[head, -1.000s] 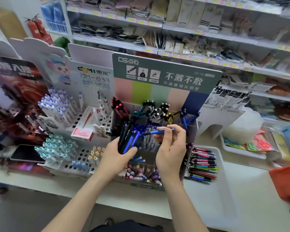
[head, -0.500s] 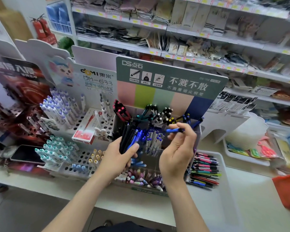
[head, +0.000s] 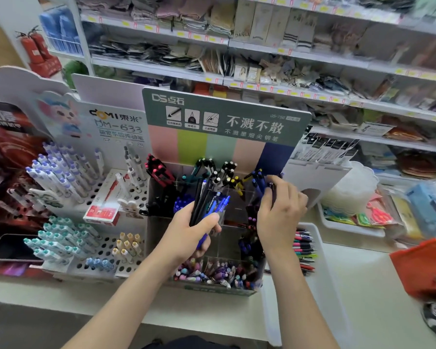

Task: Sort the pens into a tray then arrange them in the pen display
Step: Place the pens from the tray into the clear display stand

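White surface [head: 375, 285] carried the tiered pen display [head: 222, 122], with the white tray [head: 302, 311] just beside it on the right. A row of sorted pens [head: 303, 248] lay flat in the tray's far end. Left hand [head: 189, 235] hovered over the display's middle, clenched round a bundle of black and blue pens [head: 207, 202] held upright. Right hand [head: 280, 210] was up at the back-right compartment, fingers curled in among the blue pens [head: 258, 182] standing there. Too blurred to tell if it pinched a pen or had let go.

Step, as judged: arranging stage, feeding pens by colour into the display slots. Next move probably calls for drawing one pen from the bundle, matching its colour to a compartment and dropping it in tip-down without knocking its neighbours.
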The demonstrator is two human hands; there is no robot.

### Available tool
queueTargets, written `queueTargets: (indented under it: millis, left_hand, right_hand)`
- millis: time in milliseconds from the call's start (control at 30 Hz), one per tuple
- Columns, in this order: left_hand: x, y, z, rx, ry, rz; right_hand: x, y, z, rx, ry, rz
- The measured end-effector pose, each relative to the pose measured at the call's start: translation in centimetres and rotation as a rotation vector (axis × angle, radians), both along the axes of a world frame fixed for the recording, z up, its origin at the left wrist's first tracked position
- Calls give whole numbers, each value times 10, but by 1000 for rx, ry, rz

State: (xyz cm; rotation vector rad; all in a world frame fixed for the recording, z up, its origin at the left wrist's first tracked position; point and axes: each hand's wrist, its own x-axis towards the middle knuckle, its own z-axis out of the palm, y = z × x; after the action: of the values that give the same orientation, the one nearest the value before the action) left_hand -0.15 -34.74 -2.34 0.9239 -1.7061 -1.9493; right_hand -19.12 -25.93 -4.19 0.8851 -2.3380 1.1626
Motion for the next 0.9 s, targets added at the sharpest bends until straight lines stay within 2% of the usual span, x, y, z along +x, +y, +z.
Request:
queueTargets:
  millis: [67,133,267,333,400,467,567,633,733,900]
  left_hand:
    - [-5,3,0,11,8,-3]
    - [-10,6,0,6,19,-7]
    - [-20,11,3,32,90,-48]
    - [-23,14,2,37,100,-61]
    - [-25,16,0,14,97,-74]
    - [-24,16,-4,-54,48,-59]
    - [-19,18,-11,-147,-34,95]
    - [-13,19,-18,-170,-77,276]
    - [0,17,-26,-208,-236,513]
    - [14,14,-18,-296,-275,627]
  right_hand:
    - [13,4,4,-71,32,-10]
    - [36,8,12,-154,-48,97]
    - [65,12,24,-213,-682,377]
    - [60,14,25,-256,-790,414]
    - [53,16,27,-332,-773,399]
    - [50,19,30,-491,-704,300]
    - [51,22,30,-613,-614,207]
    - [57,20,26,-551,-561,253]
    - [71,11,15,-423,-534,400]
    - [77,-16,3,-211,-419,589]
